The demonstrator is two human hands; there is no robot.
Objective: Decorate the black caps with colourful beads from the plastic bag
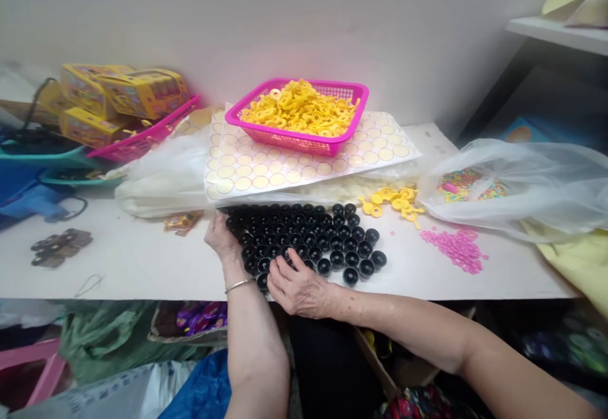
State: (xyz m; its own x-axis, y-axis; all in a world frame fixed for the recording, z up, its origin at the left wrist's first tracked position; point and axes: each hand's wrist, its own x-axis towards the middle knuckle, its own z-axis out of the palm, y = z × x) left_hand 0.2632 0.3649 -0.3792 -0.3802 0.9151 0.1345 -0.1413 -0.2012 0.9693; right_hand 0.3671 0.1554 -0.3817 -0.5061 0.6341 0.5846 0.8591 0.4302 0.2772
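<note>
Black round pieces (310, 240) sit centred on a white table (156, 261), left hand (222, 235) at their nine o'clock, right hand (298, 287) at six, both finger grips indiscernible, with light, even pressure likeliest to keep rows tight.

Soft, flat indoor light, direction unclear; wall (403, 26) dull grey, faint pink tint upper center. Dark shadow under table (437, 280), lower center, and below shelf (560, 34), right. Small glints on black round pieces (350, 276). Boxes (147, 93) upper left blurred, side edges smeared, upper-right corner blacked out, center sharper
</note>
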